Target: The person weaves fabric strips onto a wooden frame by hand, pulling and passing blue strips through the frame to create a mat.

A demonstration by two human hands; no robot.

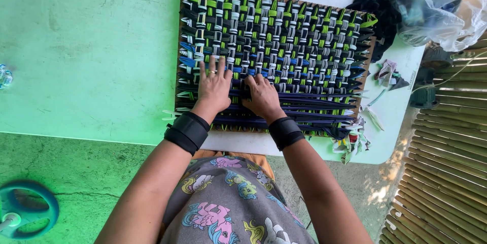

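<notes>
Plastic bag: clear, crumpled bag (446, 10) at the table's far right corner, dark cloth (378, 8) beside it.
Loom: wooden weaving frame (274, 56) of green, white, dark and blue strips lies flat on the table.
Left hand: left hand (213, 89) open, fingers spread, pressing the woven strips.
Right hand: right hand (262, 96) open, fingers curled onto the strips, just beside the left.
Scraps: strip offcuts (355, 140) at the frame's right.
Surface: pale table (91, 56), green-tinted; cracked concrete floor (91, 173); slatted bamboo (451, 173) on the right.
</notes>
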